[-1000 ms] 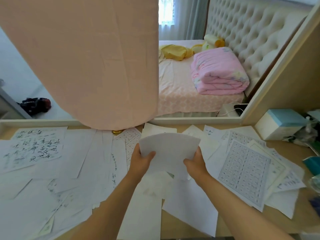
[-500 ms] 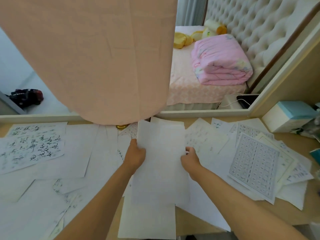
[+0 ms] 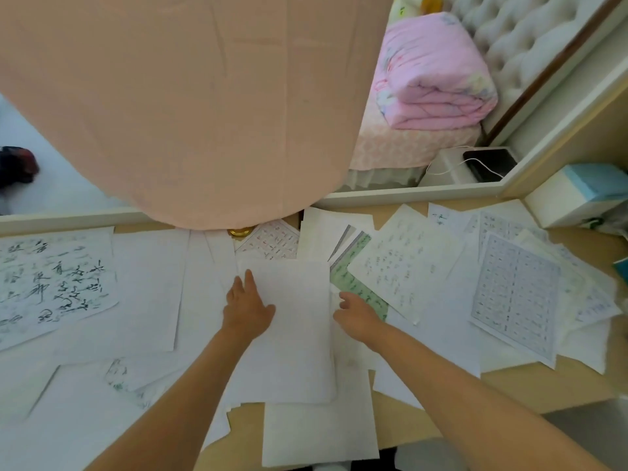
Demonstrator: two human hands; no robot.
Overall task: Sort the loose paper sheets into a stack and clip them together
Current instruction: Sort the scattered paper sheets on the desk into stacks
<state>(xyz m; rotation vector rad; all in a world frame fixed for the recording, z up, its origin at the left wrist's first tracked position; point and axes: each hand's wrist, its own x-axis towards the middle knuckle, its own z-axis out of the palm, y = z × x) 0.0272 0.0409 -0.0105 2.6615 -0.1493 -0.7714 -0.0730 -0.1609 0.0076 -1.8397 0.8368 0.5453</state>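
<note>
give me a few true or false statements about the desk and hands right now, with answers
1. The left hand rests flat on a blank white sheet. True.
2. A clip holds the papers together. False: no clip shows; loose sheets lie spread over the desk.
3. The brush-lettered sheet lies at the desk's left end. True.
4. The pink quilt lies on the desk. False: it is on the bed beyond it.
</note>
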